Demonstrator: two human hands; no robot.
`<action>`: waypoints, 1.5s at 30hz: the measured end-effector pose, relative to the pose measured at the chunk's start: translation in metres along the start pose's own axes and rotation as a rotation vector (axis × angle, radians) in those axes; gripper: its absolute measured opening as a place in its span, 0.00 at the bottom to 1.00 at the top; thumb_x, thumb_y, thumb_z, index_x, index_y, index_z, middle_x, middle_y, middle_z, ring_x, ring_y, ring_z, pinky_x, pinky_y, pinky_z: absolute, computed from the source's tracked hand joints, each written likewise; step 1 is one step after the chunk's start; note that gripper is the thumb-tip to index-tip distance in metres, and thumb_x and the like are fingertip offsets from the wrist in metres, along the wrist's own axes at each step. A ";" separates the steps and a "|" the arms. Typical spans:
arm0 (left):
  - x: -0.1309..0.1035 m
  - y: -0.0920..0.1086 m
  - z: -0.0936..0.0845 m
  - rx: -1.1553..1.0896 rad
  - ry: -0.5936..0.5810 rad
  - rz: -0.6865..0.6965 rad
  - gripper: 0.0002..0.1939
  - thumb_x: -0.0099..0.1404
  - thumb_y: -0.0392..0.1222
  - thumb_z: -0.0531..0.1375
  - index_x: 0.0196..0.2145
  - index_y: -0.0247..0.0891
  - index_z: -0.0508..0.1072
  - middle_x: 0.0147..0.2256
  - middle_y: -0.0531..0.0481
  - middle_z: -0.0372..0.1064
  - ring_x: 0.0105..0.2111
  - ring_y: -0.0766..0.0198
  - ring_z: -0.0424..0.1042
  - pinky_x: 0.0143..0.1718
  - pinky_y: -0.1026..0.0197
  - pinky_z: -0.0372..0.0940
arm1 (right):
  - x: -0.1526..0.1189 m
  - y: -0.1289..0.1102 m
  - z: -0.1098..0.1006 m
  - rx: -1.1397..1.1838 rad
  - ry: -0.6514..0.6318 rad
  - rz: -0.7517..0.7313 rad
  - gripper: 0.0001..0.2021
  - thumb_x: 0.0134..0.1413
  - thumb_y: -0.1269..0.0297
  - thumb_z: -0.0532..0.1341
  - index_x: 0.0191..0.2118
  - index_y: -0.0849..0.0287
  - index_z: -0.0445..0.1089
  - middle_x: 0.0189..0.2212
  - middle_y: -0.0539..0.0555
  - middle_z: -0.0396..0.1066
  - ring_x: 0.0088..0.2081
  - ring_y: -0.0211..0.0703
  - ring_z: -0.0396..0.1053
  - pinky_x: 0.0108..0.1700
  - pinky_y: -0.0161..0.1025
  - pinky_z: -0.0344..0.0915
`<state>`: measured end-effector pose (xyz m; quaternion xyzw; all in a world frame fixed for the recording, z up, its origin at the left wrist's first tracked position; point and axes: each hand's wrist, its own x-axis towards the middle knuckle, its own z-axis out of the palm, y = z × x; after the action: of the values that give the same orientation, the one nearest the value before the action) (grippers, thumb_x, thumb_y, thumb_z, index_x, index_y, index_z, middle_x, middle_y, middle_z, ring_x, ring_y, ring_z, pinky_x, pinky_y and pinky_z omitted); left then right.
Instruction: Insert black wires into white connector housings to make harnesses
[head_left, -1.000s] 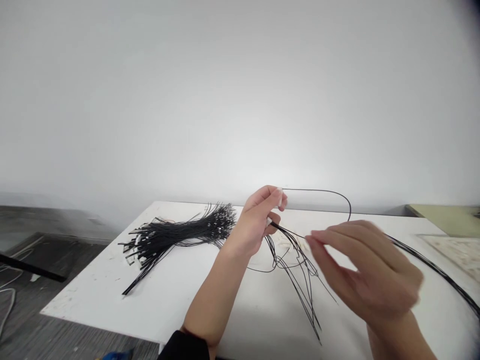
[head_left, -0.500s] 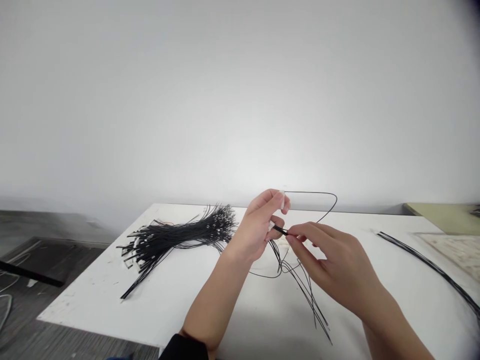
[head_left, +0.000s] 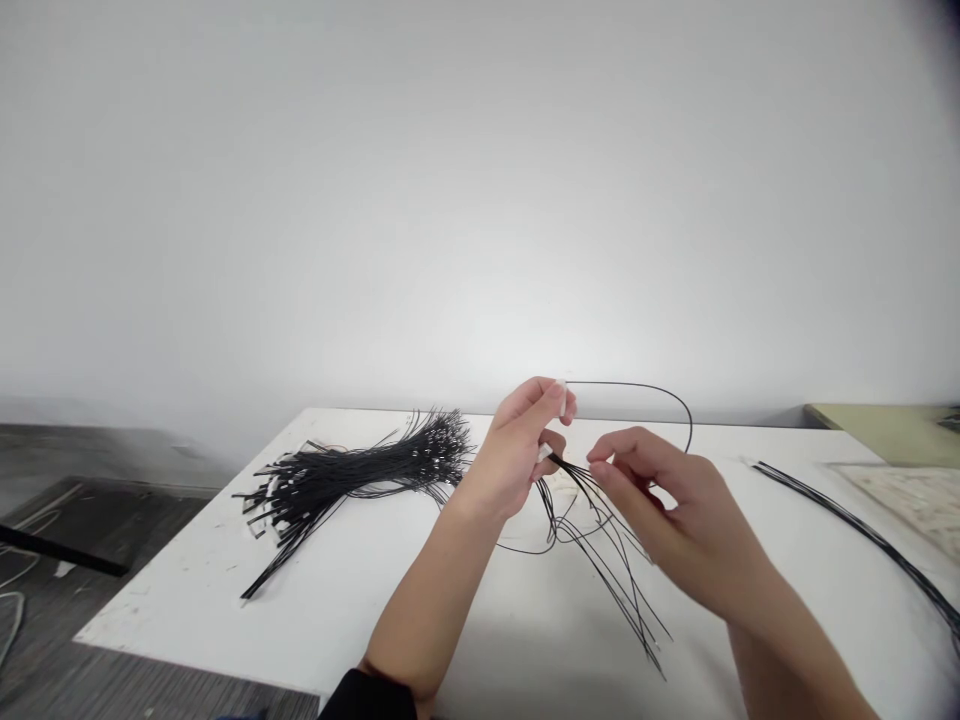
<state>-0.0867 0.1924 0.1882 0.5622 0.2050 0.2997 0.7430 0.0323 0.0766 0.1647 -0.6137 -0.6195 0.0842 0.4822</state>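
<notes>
My left hand (head_left: 517, 450) is closed around white connectors. One small white connector (head_left: 561, 397) is pinched between its thumb and fingers, with a single thin black wire (head_left: 637, 384) looping off to the right. Lower in the same hand sits another white connector (head_left: 545, 453), from which several black wires (head_left: 600, 560) fan out and hang toward the table. Just right of that connector is my right hand (head_left: 667, 500), thumb and index fingertip brought together beside the fanned wires. Whatever lies between those fingertips is too small to make out.
A thick bundle of black wires with white connectors (head_left: 375, 465) lies on the white table (head_left: 202, 620) at left. More black wires (head_left: 855, 525) curve along the right side. Pale pieces (head_left: 911, 505) lie at the far right, before a yellowish board (head_left: 877, 430). The wall (head_left: 480, 200) stands behind.
My right hand has drawn slightly right and away from the lower connector. The wires there, bunched before, now spread apart. The upper wire's loop reaches further right; my left hand has barely moved.
</notes>
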 end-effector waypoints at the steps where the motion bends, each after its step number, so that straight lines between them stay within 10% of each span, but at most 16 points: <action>1: 0.000 0.000 0.000 0.005 -0.002 -0.002 0.15 0.66 0.53 0.57 0.31 0.38 0.64 0.35 0.54 0.56 0.19 0.80 0.55 0.14 0.71 0.38 | 0.001 0.001 -0.005 0.187 -0.074 0.114 0.08 0.63 0.58 0.55 0.37 0.55 0.66 0.17 0.44 0.51 0.20 0.32 0.48 0.21 0.32 0.48; 7: 0.002 0.000 0.000 0.018 0.016 -0.046 0.16 0.65 0.54 0.57 0.31 0.38 0.64 0.34 0.54 0.56 0.20 0.80 0.56 0.14 0.72 0.40 | 0.009 0.020 -0.043 0.861 -0.107 0.403 0.12 0.57 0.50 0.56 0.30 0.53 0.61 0.15 0.42 0.36 0.17 0.33 0.38 0.18 0.34 0.45; 14: 0.002 0.004 -0.005 0.010 0.050 -0.010 0.16 0.65 0.54 0.58 0.31 0.38 0.64 0.34 0.55 0.55 0.20 0.81 0.53 0.15 0.73 0.40 | 0.006 0.031 -0.079 0.774 0.396 0.338 0.10 0.59 0.56 0.50 0.32 0.49 0.66 0.20 0.47 0.38 0.17 0.36 0.39 0.16 0.39 0.34; 22: 0.001 0.005 -0.006 0.014 0.049 -0.012 0.16 0.65 0.54 0.58 0.30 0.38 0.63 0.34 0.54 0.55 0.20 0.80 0.53 0.14 0.72 0.38 | 0.016 0.041 -0.080 1.257 1.070 0.010 0.17 0.66 0.68 0.54 0.26 0.54 0.73 0.24 0.44 0.60 0.22 0.24 0.58 0.27 0.27 0.62; 30: 0.002 0.004 -0.006 0.016 0.007 0.008 0.16 0.64 0.53 0.59 0.30 0.38 0.63 0.33 0.54 0.56 0.19 0.80 0.54 0.14 0.70 0.37 | 0.013 0.028 -0.065 0.870 0.878 0.177 0.04 0.50 0.66 0.67 0.31 0.48 0.76 0.25 0.46 0.61 0.18 0.28 0.48 0.14 0.32 0.37; 34: 0.000 0.003 -0.004 0.037 -0.049 0.028 0.15 0.65 0.52 0.58 0.31 0.39 0.64 0.33 0.54 0.59 0.17 0.80 0.51 0.14 0.68 0.36 | 0.012 0.016 -0.029 0.266 0.975 -0.028 0.05 0.43 0.69 0.70 0.30 0.53 0.77 0.23 0.49 0.69 0.20 0.36 0.58 0.19 0.38 0.49; 37: -0.003 0.003 -0.002 0.062 -0.075 0.039 0.14 0.65 0.52 0.58 0.32 0.39 0.65 0.33 0.54 0.60 0.17 0.80 0.50 0.14 0.68 0.36 | 0.009 0.013 -0.012 -0.092 0.816 -0.161 0.09 0.45 0.73 0.69 0.33 0.52 0.77 0.26 0.48 0.71 0.25 0.37 0.63 0.25 0.39 0.55; 45: -0.008 0.006 0.002 0.079 -0.053 0.017 0.11 0.64 0.51 0.60 0.34 0.41 0.69 0.33 0.54 0.64 0.18 0.79 0.52 0.14 0.67 0.35 | 0.011 0.004 -0.003 -0.326 0.683 -0.301 0.08 0.50 0.75 0.64 0.30 0.52 0.71 0.20 0.46 0.66 0.22 0.34 0.60 0.21 0.37 0.52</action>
<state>-0.0928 0.1869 0.1937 0.6004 0.1921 0.2826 0.7230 0.0397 0.0855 0.1695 -0.5773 -0.5118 -0.2951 0.5636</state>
